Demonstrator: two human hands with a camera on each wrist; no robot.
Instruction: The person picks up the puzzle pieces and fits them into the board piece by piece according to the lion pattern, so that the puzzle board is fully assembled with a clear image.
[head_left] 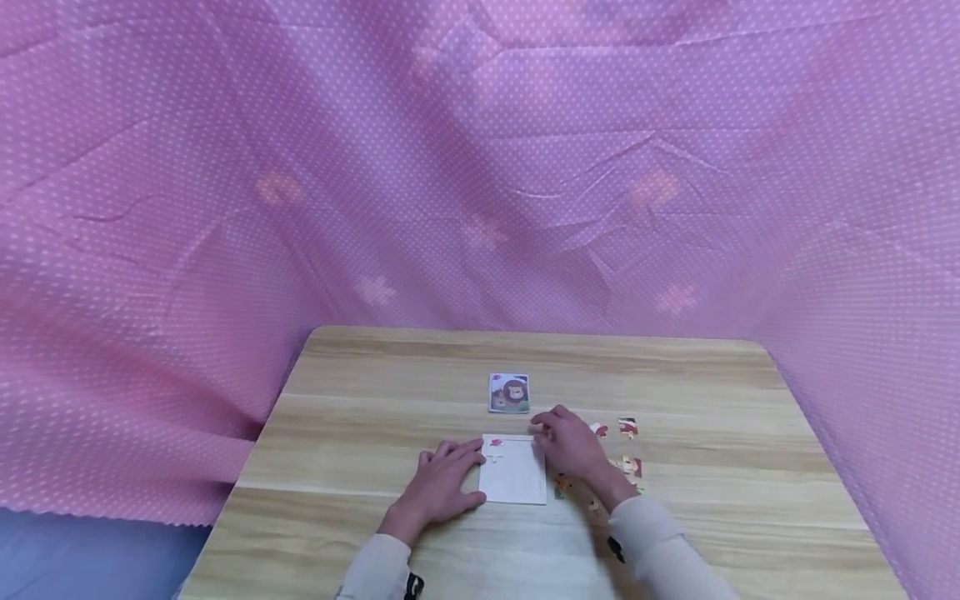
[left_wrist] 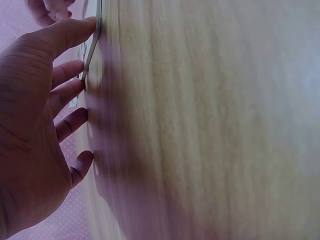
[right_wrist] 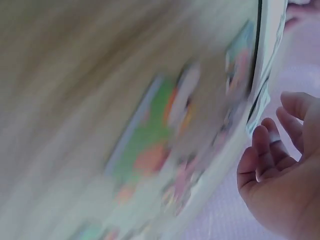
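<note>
1. A pink dotted cloth (head_left: pixel 480 167) hangs behind the table from 9 round to 3 o'clock.
2. The wooden table (head_left: pixel 360 392) lies below the cloth.
3. The left hand (head_left: pixel 437 487) is at the board's 9 o'clock, fingers spread wide and slightly bent, with thumb and fingertips touching the board's edge.
4. The right hand (head_left: pixel 573 448) is at the board's 1 to 3 o'clock, fingers loosely bent, thumb narrowly apart from the index finger. Whether they hold a piece I cannot tell.
5. The white board (head_left: pixel 512 483) lies flat between the hands, a pink mark in its 11 o'clock corner.
6. A lion card (head_left: pixel 510 394) lies apart at the board's 12 o'clock.
7. Loose puzzle pieces (head_left: pixel 627 427) lie scattered at its 2 to 4 o'clock.
</note>
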